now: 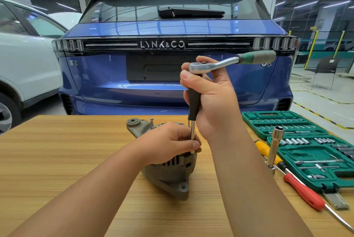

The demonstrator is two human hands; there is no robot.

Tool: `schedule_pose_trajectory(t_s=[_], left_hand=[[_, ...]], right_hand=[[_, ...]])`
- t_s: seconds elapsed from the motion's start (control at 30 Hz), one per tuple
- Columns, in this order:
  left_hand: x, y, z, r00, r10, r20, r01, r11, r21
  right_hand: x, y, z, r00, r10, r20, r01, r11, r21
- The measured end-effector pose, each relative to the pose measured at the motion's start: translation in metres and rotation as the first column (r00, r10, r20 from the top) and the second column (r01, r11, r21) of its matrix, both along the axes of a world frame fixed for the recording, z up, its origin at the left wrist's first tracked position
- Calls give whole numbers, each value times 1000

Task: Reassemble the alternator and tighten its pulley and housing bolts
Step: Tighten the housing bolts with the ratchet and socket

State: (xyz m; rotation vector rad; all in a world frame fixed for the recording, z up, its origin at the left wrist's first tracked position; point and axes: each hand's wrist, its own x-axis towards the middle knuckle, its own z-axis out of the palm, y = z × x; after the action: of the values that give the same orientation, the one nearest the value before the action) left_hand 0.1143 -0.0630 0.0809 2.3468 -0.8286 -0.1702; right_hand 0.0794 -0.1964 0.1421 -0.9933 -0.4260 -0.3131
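The right hand (210, 99) grips the black extension handle under the ratchet (226, 62). The left hand (170, 141) pinches the thin metal shaft (192, 133) against the alternator (170, 171), which stands in the middle of the wooden desk (57, 150). A green socket case (306, 146) lies open at the desk's right side. Behind the desk a blue car (172, 64) is parked in a garage hall.
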Motion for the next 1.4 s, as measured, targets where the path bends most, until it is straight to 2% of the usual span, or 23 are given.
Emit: schedule_pose_trajectory(t_s=[0.1,0.23,0.4,0.47,0.57,0.73,0.8,0.9,1.03,1.2,1.3,1.4], left_hand=[[-1,0,-1,1000,22,-16,-23,1000,-19],[-2,0,0,1000,26,-3,-26,1000,-7],[-1,-1,1,1000,22,14,-22,1000,15],[0,-1,1,1000,23,21,-24,1000,16],[0,-1,0,999,25,23,-25,1000,15],[-2,-1,2,1000,14,16,-14,1000,16],[-4,-1,4,999,12,30,-13,999,34],[-6,-2,6,999,5,40,-7,999,52],[-6,-2,5,1000,3,16,-4,999,32],[-3,-1,4,1000,4,23,-5,999,43],[-2,0,3,999,-2,37,1,999,43],[-1,1,2,998,-18,55,15,999,50]], right_hand=[[1,-1,-3,998,-6,70,9,999,-50],[5,-11,-6,977,144,155,-128,986,-106],[9,-18,-6,936,320,148,-322,947,-6],[11,-17,-6,960,241,140,-246,969,20],[11,-11,-7,980,9,200,-5,1000,-16],[8,1,-11,878,-309,365,344,939,-32],[8,7,-12,838,-376,396,416,909,-16],[8,10,-13,828,-403,391,441,898,-6],[7,6,-12,871,-359,334,394,918,-39],[5,1,-5,967,-196,161,204,978,-34],[4,-11,4,1000,-13,-22,13,1000,-7],[2,-22,10,974,185,-127,-183,983,32]])
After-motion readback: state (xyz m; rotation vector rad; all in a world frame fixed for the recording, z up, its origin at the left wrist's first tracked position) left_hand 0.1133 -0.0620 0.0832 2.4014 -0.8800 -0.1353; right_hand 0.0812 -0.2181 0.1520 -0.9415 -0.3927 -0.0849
